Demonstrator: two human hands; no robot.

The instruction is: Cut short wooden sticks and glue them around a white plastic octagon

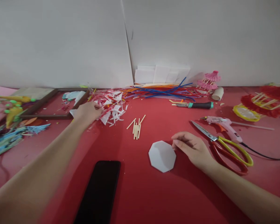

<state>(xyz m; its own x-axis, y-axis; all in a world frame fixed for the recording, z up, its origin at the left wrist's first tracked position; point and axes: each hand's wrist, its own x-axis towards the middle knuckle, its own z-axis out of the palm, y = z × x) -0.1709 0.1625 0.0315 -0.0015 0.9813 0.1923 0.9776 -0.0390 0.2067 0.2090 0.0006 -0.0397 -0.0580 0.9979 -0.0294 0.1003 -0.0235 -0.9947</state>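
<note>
A white octagonal piece (162, 156) lies on the red table, a curved shadow across it. My right hand (193, 149) is at its right edge, fingers loosely bent with a gap between thumb and index; whether the tips touch the edge is hard to tell. My left hand (88, 112) reaches to the left side of a heap of white and red scraps (113, 104). Its fingers are curled in, and anything between them is hidden. Several short pale sticks (136, 129) lie in a small cluster between the hands.
Scissors (220, 143), a pink glue gun (224, 123) and a utility knife (196, 105) lie on the right. Pipe cleaners (163, 91) line the back wall. A phone (100, 193) lies in front, a wooden frame (45, 117) at left, a red-and-yellow model (259, 102) far right.
</note>
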